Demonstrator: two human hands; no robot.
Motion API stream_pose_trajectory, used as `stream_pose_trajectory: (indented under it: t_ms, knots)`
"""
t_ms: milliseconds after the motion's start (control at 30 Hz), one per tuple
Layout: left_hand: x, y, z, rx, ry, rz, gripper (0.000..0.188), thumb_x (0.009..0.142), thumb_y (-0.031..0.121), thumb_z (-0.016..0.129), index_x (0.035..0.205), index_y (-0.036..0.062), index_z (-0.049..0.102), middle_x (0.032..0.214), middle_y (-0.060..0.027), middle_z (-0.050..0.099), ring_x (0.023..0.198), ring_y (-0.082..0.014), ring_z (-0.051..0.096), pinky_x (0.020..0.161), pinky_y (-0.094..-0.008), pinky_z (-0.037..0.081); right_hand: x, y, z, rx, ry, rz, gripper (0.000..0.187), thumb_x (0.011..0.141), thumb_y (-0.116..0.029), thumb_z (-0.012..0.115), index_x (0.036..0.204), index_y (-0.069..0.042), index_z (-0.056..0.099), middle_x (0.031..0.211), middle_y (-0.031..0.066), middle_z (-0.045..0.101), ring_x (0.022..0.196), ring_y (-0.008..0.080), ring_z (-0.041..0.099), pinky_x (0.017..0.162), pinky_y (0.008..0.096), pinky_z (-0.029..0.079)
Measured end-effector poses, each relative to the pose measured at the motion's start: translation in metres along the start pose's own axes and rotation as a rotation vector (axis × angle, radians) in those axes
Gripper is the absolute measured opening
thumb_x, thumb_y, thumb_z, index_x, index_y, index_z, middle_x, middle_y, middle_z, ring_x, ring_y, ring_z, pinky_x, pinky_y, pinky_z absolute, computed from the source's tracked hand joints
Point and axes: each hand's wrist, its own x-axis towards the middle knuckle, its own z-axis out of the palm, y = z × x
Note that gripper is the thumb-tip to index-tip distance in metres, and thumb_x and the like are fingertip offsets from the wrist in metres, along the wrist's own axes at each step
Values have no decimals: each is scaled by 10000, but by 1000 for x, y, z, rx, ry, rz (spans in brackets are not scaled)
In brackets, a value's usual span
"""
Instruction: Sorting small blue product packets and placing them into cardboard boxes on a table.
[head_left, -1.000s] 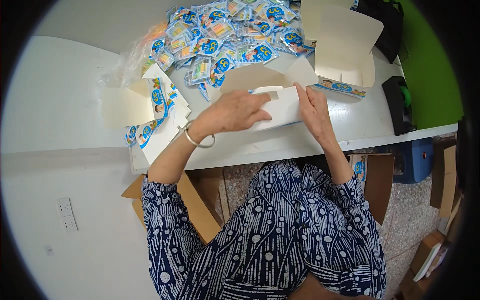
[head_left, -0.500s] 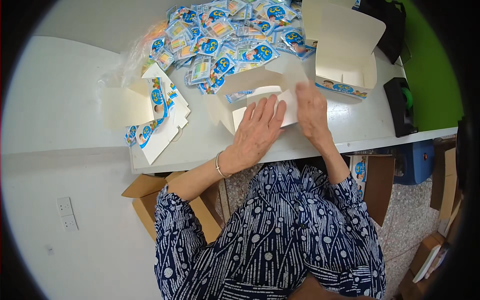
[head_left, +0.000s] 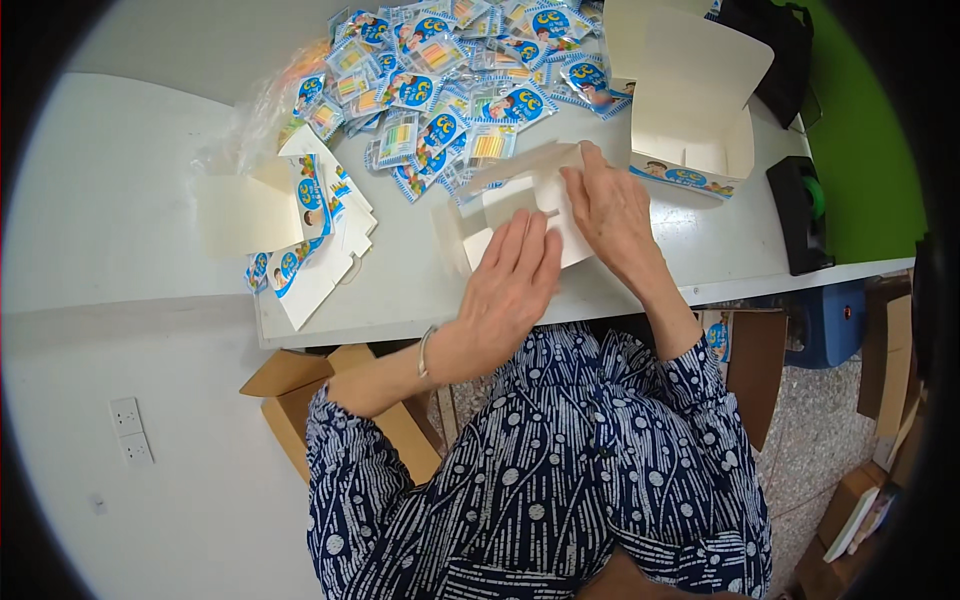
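A small white cardboard box [head_left: 575, 238], partly folded up with its flaps raised, lies near the front edge of the table. My left hand [head_left: 508, 290] reaches over its near side, fingers stretched out and fingertips at the inner panel. At the box's right side, my right hand [head_left: 618, 212] grips the upright side panel between thumb and fingers. The palm sides of both hands are hidden. Just behind the box lies a heap of small clear packets [head_left: 440, 130] with blue labels and coloured sticks inside.
Flat printed box blanks [head_left: 330, 265] and a half-folded box [head_left: 255, 215] lie at the left. An open white box [head_left: 690, 140] stands at the right, near a black tape dispenser [head_left: 800, 215]. Below the table edge is a brown carton [head_left: 300, 385].
My left hand has drawn back a little toward me, uncovering the box's inside. My right hand has moved slightly up and left onto the side panel.
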Motion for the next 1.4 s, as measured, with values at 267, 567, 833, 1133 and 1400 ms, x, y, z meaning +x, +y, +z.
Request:
stream_pose_trajectory:
  t_ms: [267, 567, 833, 1133, 1400]
  knots:
    - [-10, -68, -34, -531, 513, -395, 432, 837, 24, 645, 1250, -35, 531, 1214, -196, 585, 1169, -297, 555, 1015, -381, 418, 3, -5, -8, -171, -120, 84, 256, 977, -206, 489, 1075, 28, 525, 646, 223, 614, 618, 407, 609, 571, 483, 468]
    - [8, -82, 31, -737, 231, -645, 730, 781, 183, 767, 1353, -65, 388, 1241, -216, 553, 1127, -319, 559, 976, -393, 432, -15, 5, -35, 280, -384, 2, 1044, 717, -497, 771, 1426, 82, 269, 1325, 324, 478, 1217, 419, 510, 1017, 430, 425]
    - [8, -78, 23, -605, 314, -533, 624, 794, 135, 734, 1330, -23, 455, 1274, -193, 543, 1214, -323, 492, 991, -388, 419, -34, 12, -22, 123, -277, -122, 1221, 572, -491, 859, 1449, 64, 216, 1463, 290, 330, 1359, 406, 344, 1124, 426, 321]
    - [23, -104, -12, -968, -130, -600, 353, 882, 205, 636, 1194, 41, 615, 1120, -127, 664, 1074, -242, 607, 951, -329, 437, -40, 21, -16, 196, -330, -99, 1201, 548, -450, 877, 1449, 21, 238, 1414, 275, 405, 1301, 404, 426, 1079, 438, 390]
    - [19, -94, 26, -254, 3, -267, 515, 836, 322, 708, 1239, 26, 584, 1171, -174, 640, 1041, -269, 635, 864, -345, 492, -35, 19, -19, 199, -324, -64, 1183, 558, -442, 875, 1446, 32, 252, 1409, 283, 411, 1288, 411, 438, 1077, 432, 389]
